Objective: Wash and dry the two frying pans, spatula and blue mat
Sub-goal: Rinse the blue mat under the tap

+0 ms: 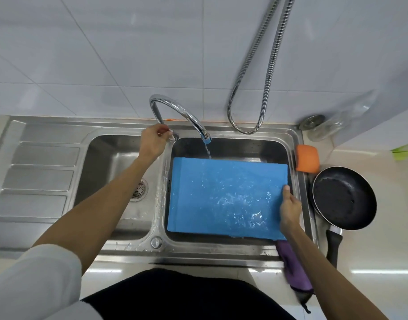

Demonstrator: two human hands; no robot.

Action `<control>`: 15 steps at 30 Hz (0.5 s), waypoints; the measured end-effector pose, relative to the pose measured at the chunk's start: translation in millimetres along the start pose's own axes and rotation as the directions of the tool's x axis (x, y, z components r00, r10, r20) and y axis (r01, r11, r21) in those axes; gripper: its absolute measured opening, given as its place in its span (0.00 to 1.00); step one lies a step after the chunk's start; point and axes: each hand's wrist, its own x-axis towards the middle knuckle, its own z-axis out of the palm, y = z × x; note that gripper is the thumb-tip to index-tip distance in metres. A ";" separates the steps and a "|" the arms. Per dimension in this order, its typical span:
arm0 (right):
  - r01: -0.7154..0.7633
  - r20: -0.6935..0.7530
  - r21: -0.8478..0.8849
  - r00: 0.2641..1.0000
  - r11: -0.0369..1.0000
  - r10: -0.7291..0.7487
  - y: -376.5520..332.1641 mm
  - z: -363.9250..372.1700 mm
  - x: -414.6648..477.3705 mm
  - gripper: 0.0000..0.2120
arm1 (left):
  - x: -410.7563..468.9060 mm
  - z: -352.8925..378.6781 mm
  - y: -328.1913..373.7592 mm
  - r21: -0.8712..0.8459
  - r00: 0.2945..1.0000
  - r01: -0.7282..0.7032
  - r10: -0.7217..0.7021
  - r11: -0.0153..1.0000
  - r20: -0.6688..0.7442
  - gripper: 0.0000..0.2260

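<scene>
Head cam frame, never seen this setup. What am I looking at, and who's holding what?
No robot here: a single camera worn on a person's head looks down at their two bare hands over a steel sink. The left hand grips the tap handle. Water runs from the spout onto the blue mat, which lies over the right basin. The right hand pinches the mat's right edge. Right of the sink sit an orange sponge and a black pan. A purple cloth lies over the front rim.

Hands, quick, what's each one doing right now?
Left hand: fingers curled on the tap handle.
Right hand: holds the blue mat by its right edge, thumb on top.
</scene>
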 end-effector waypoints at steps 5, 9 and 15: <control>-0.012 -0.005 -0.009 1.000 1.000 0.012 -4.7 0.9 -0.6 0.20 | 12.5 3.2 9.9 0.026 0.999 0.039 -0.039 0.999 -0.001 0.09; -0.003 -0.019 0.007 1.000 1.000 0.003 1.8 -4.1 12.8 0.23 | 10.3 4.6 12.9 0.037 0.998 0.065 -0.065 0.997 0.011 0.11; -0.006 -0.047 -0.011 0.999 1.000 0.005 -1.3 -3.2 12.7 0.23 | -45.6 12.8 -17.7 -0.089 0.950 0.245 -0.220 0.966 0.221 0.13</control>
